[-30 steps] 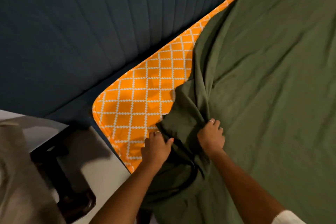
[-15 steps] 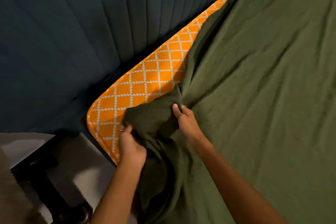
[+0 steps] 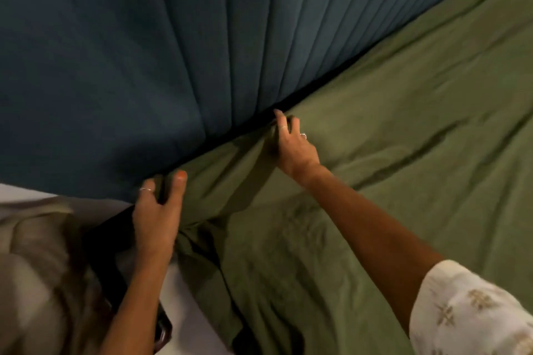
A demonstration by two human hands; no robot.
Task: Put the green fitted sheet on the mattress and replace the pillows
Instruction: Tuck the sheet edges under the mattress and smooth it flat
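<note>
The green fitted sheet (image 3: 389, 138) now covers the whole mattress up to the headboard, and none of the orange patterned mattress shows. My left hand (image 3: 157, 216) grips the sheet's corner at the near left corner of the bed, thumb on top and fingers curled round the edge. My right hand (image 3: 291, 144) grips a fold of the sheet at the head edge, right against the headboard. Wrinkles fan out between the two hands. No pillows are in view.
A dark blue padded headboard (image 3: 173, 52) stands along the head edge. A dark nightstand (image 3: 115, 239) sits left of the bed corner. Beige fabric (image 3: 34, 262) lies at the lower left, over a pale floor (image 3: 190, 311).
Both hands pulled the bunched sheet corner up and left over the exposed orange mattress corner, which is now covered. My right hand moved to the headboard edge.
</note>
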